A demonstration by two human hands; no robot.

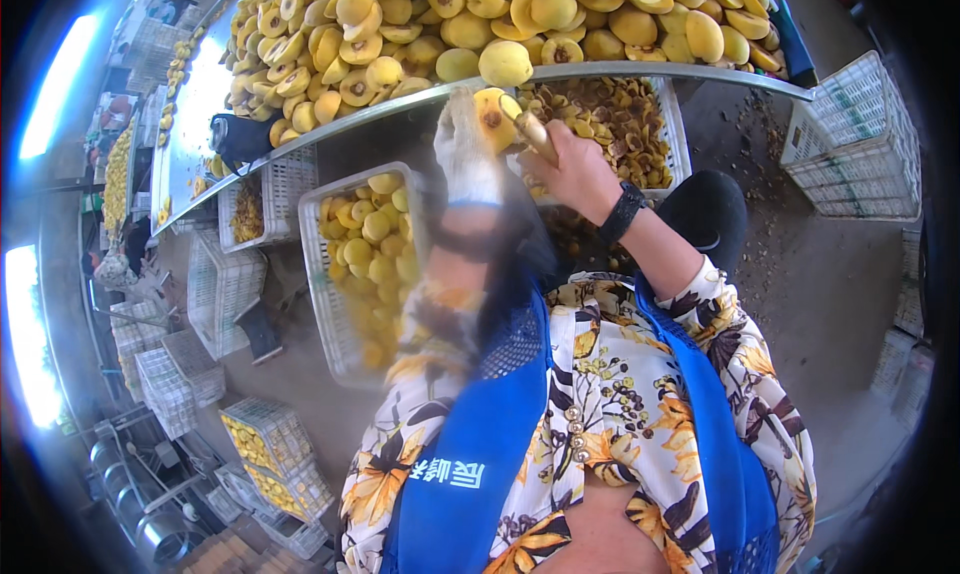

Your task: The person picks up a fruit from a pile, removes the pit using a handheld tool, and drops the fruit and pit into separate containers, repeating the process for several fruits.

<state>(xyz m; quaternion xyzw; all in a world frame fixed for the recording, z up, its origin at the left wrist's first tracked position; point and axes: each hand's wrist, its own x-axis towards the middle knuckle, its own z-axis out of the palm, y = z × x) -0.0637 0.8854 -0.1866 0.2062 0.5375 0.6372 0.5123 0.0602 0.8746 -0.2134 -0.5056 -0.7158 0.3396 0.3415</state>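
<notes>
- Head camera: left unit of a head-worn fisheye pair.
- Axis: downward, over the shirt (610, 349) toward left hand (468, 159), right hand (580, 174) and table edge (640, 70).
- Range: close to hands; wide field.

We see a metal-rimmed table (187, 154) heaped with yellow fruit (360, 52), much of it halved, and 1 black object (240, 140) at its near edge. On the grey floor (835, 274) we see white plastic crates (866, 172) and scattered dark bits (757, 212).
</notes>
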